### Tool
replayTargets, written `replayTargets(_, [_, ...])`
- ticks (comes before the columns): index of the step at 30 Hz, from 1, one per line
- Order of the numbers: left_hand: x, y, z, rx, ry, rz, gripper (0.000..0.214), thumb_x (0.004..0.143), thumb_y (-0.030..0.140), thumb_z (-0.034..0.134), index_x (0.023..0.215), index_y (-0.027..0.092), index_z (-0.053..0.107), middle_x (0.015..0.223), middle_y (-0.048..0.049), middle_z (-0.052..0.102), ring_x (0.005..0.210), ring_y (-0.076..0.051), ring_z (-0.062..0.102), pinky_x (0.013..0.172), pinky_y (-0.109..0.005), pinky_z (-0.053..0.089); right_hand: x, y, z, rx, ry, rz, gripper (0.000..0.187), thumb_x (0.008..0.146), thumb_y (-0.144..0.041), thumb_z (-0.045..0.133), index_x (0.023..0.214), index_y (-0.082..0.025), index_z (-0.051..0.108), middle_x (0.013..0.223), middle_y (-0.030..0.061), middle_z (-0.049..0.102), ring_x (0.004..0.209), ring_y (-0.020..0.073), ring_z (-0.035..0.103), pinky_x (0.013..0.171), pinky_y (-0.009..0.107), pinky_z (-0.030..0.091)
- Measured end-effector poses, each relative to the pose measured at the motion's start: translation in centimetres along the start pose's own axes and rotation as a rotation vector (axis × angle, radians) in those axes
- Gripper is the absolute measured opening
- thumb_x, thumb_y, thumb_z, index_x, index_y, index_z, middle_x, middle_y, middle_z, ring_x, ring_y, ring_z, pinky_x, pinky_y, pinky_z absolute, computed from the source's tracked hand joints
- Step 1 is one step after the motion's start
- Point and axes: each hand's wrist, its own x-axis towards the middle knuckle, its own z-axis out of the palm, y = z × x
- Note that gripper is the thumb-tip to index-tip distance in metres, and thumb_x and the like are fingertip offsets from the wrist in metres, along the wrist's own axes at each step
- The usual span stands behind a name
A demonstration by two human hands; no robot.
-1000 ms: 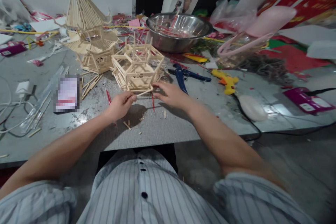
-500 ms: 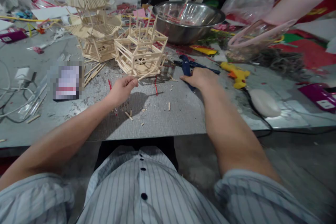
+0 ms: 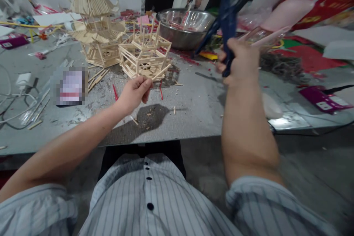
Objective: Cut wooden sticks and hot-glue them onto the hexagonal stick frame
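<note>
In a pinch, my left hand (image 3: 137, 92) has a thin wooden stick (image 3: 162, 71) that points up and right, just in front of the open stick frame (image 3: 145, 59). Raised above the table on the right, my right hand (image 3: 240, 61) grips a dark blue plier-like tool (image 3: 229, 25) by its lower part. The tool is blurred by motion, so its exact kind is unclear. Behind the frame and to its left stands a stick pagoda (image 3: 94, 33) with a pointed roof.
Loose sticks (image 3: 98, 79) lie beside a blurred-out phone-like object (image 3: 70, 85). A steel bowl (image 3: 185, 38) stands behind. A pink basket (image 3: 272, 37), purple box (image 3: 322, 97) and white rounded object (image 3: 271, 106) are at right. Stick offcuts (image 3: 174, 110) and a charger (image 3: 23, 81) lie nearby.
My right hand has lifted the dark blue tool off the table, up and to the right. My left hand has shifted slightly right, and its stick now tilts more steeply.
</note>
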Motion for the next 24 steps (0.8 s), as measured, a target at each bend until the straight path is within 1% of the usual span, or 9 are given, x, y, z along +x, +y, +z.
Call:
replayTargets(2, [-0.4, 0.4, 1.5, -0.12, 0.002, -0.087, 0.032, 0.095, 0.012, 0.043, 0.063, 0.016, 0.046, 0.047, 0.007, 0.043, 0.038, -0.004, 0.044, 0.041, -0.017, 0.035, -1.9, -3.5, 0.3, 0.284, 0.12, 0.071, 0.033, 0.094, -0.024, 0.023, 0.068, -0.022, 0.043, 0.048, -0.0066, 0.034, 0.034, 0.0046, 0.026, 0.036, 0.021, 0.019])
replayTargets(4, [-0.6, 0.5, 3.0, -0.22, -0.001, -0.191, 0.029, 0.096, 0.016, 0.043, 0.067, 0.016, 0.047, 0.053, 0.0059, 0.05, 0.038, -0.003, 0.046, 0.041, -0.016, 0.035, -3.5, -6.6, 0.7, 0.478, 0.085, 0.017, 0.043, 0.097, -0.028, 0.015, 0.067, -0.022, 0.045, 0.049, -0.0063, 0.031, 0.033, 0.0042, 0.026, 0.035, 0.023, 0.016])
replayTargets(6, [-0.6, 0.6, 4.7, -0.29, -0.028, -0.288, 0.025, 0.096, 0.02, 0.044, 0.073, 0.015, 0.049, 0.066, 0.003, 0.06, 0.038, -0.002, 0.047, 0.04, -0.016, 0.036, -4.6, -8.6, 0.9, 0.561, 0.004, -0.012, 0.05, 0.097, -0.028, 0.009, 0.065, -0.023, 0.047, 0.051, -0.0054, 0.029, 0.034, 0.0046, 0.029, 0.035, 0.023, 0.019])
replayTargets(9, [-0.6, 0.6, 7.0, -0.352, -0.107, -0.394, 0.021, 0.097, 0.021, 0.042, 0.078, 0.015, 0.048, 0.091, -0.002, 0.067, 0.037, -0.001, 0.047, 0.039, -0.017, 0.038, -5.2, -10.1, 1.7, 0.645, -0.083, -0.102, 0.056, 0.099, -0.032, 0.005, 0.063, -0.022, 0.047, 0.055, -0.0048, 0.025, 0.035, 0.0053, 0.028, 0.034, 0.024, 0.021])
replayTargets(13, [-0.4, -0.1, 8.9, -0.396, -0.258, -0.46, 0.018, 0.096, 0.018, 0.039, 0.081, 0.014, 0.047, 0.111, -0.0079, 0.064, 0.038, -0.001, 0.049, 0.038, -0.02, 0.039, -5.8, -11.1, 3.8, 0.748, -0.206, -0.161, 0.065, 0.098, -0.043, -0.006, 0.069, -0.02, 0.048, 0.057, -0.0056, 0.023, 0.035, 0.0049, 0.029, 0.032, 0.023, 0.02])
replayTargets(16, [0.1, -1.2, 9.2, -0.428, -0.353, -0.436, 0.019, 0.096, 0.018, 0.038, 0.081, 0.014, 0.048, 0.103, -0.0071, 0.065, 0.04, -0.003, 0.052, 0.04, -0.02, 0.041, -6.3, -11.8, 5.4, 0.792, -0.277, -0.207, 0.065, 0.095, -0.045, -0.01, 0.074, -0.02, 0.047, 0.058, -0.0067, 0.023, 0.033, 0.0036, 0.032, 0.032, 0.02, 0.022])
replayTargets(19, [0.8, -2.2, 9.1, -0.433, -0.376, -0.435, 0.022, 0.096, 0.018, 0.039, 0.076, 0.016, 0.046, 0.077, -0.0021, 0.062, 0.044, -0.005, 0.056, 0.046, -0.018, 0.044, -6.5, -12.4, 6.5, 0.839, -0.346, -0.269, 0.058, 0.096, -0.038, -0.003, 0.075, -0.021, 0.047, 0.056, -0.0077, 0.022, 0.029, 0.0031, 0.034, 0.033, 0.015, 0.026])
replayTargets(21, [1.2, -2.8, 9.3, -0.397, -0.4, -0.433, 0.024, 0.096, 0.017, 0.039, 0.073, 0.016, 0.045, 0.066, 0.0, 0.058, 0.052, -0.007, 0.06, 0.054, -0.018, 0.048, -6.7, -12.9, 7.1, 0.87, -0.374, -0.276, 0.059, 0.096, -0.034, -0.003, 0.068, -0.021, 0.048, 0.053, -0.0077, 0.02, 0.027, 0.0028, 0.034, 0.035, 0.012, 0.029])
replayTargets(24, [1.8, -3.8, 9.6, -0.061, -0.464, -0.283, 0.025, 0.095, 0.016, 0.037, 0.073, 0.015, 0.049, 0.066, -0.0015, 0.06, 0.062, -0.008, 0.063, 0.065, -0.02, 0.05, -7.2, -13.7, 7.5, 0.853, -0.418, -0.313, 0.072, 0.092, -0.033, -0.012, 0.044, -0.019, 0.039, 0.048, -0.0055, 0.018, 0.026, 0.0018, 0.035, 0.036, 0.013, 0.034])
